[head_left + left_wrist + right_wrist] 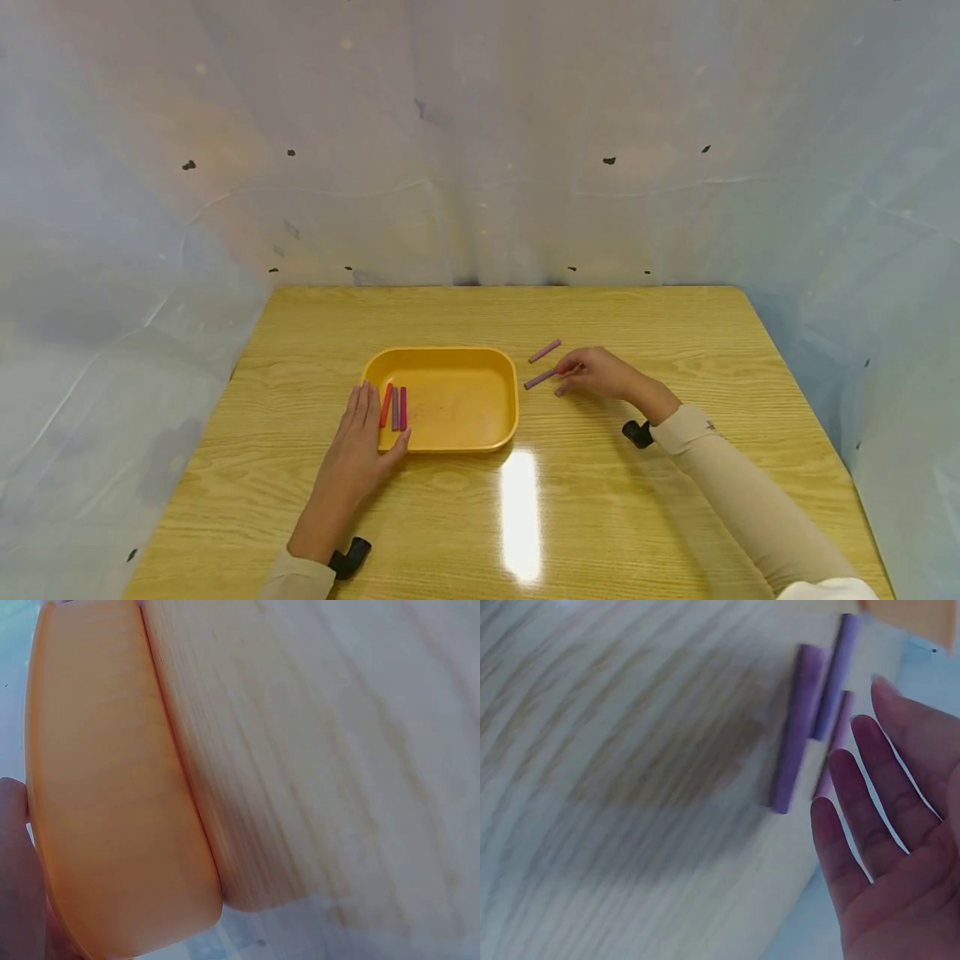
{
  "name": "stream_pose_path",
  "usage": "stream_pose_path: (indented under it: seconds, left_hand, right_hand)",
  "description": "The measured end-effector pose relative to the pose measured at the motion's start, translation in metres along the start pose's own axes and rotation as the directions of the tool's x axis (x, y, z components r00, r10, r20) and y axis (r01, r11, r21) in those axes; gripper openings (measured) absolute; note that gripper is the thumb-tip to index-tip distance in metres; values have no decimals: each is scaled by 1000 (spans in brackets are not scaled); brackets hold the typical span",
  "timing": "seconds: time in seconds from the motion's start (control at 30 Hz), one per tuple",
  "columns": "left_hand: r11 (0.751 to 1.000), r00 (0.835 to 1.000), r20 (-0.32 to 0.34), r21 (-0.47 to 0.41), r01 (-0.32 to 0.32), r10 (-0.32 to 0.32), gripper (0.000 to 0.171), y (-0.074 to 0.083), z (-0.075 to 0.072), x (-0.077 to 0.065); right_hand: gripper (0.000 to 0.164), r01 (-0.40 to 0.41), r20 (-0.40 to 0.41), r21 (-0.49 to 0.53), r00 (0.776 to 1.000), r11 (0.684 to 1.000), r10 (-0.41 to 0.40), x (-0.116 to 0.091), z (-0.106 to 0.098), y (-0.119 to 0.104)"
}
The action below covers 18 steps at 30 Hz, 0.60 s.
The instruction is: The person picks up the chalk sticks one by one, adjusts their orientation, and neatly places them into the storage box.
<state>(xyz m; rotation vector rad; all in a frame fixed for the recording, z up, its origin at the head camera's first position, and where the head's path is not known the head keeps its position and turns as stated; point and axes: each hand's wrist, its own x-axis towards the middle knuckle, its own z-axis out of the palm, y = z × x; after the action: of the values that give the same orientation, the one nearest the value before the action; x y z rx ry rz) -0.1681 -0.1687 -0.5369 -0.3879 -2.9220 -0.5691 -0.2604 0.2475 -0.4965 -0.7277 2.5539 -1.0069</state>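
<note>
A yellow tray (457, 404) stands left of the table's middle. Inside it, near its left wall, lie a red stick (386, 406), a purple stick (395, 408) and a magenta stick (403, 408), slim like chalk or crayons. My left hand (351, 458) rests straight fingers along the tray's left rim, thumb by the near rim. To the right of the tray, my right hand (603, 373) is over the end of a purple stick (538, 380); another stick (545, 351) lies just beyond. In the right wrist view its fingers look relaxed and apart, beside three purple sticks (796, 731).
The wooden table (600, 517) has a bright light reflection in front of the tray. Pale plastic sheeting (480, 142) hangs behind and at both sides. A black wrist mount (350, 558) sits on the left wrist, another (637, 433) on the right.
</note>
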Motion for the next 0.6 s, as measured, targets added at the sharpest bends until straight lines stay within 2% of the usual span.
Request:
stream_pose_path:
  seconds: [0.13, 0.37, 0.47, 0.6]
  left_hand:
    - [1000, 1000, 6, -6, 10, -10, 93, 0, 1, 0]
    - [1000, 1000, 6, -1, 6, -6, 93, 0, 0, -2]
    - [1000, 1000, 8, -3, 4, -4, 93, 1, 0, -1]
    - [1000, 1000, 3, -5, 3, -3, 92, 1, 0, -1]
  right_hand:
    - [23, 26, 13, -20, 1000, 999, -26, 2, 3, 6]
    - [13, 111, 37, -134, 994, 985, -107, 6, 9, 17]
    - [9, 96, 40, -166, 995, 981, -91, 4, 10, 17]
    - [7, 43, 76, -128, 997, 991, -34, 0, 8, 13]
